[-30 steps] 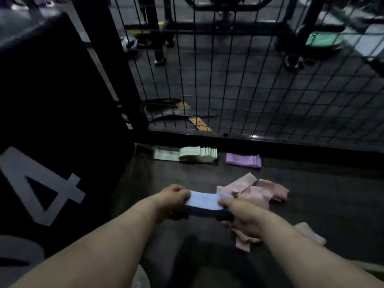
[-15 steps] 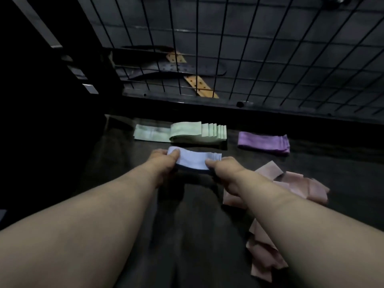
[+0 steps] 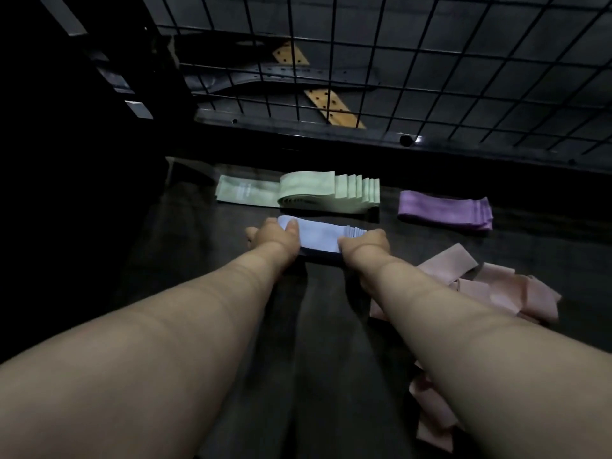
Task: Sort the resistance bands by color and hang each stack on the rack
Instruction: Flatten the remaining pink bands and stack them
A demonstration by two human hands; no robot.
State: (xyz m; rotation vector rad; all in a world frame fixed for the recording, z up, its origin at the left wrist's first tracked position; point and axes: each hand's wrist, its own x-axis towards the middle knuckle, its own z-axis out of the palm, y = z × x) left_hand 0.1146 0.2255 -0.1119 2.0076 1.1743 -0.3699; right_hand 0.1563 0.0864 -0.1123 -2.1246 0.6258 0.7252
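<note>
A stack of light blue bands [image 3: 319, 238] lies low over the dark floor, just in front of the green stack. My left hand [image 3: 276, 235] grips its left end and my right hand [image 3: 364, 245] grips its right end. The green bands [image 3: 311, 193] sit stacked behind it, one lying flat to the left. A purple stack [image 3: 445, 210] rests to the right of the green. Loose pink bands [image 3: 490, 286] lie in a heap on the right, partly hidden by my right forearm, with more pink bands [image 3: 430, 422] nearer me.
A black wire grid panel [image 3: 397, 77] rises behind the stacks on a dark base bar [image 3: 331, 134]. Beyond the mesh lie a dark belt [image 3: 281, 74] and tan perforated strips [image 3: 331, 106]. A large black box [image 3: 66, 160] fills the left side.
Both hands carried the blue stack forward from near the pink heap to just in front of the green stack. The view has tilted down and closer.
</note>
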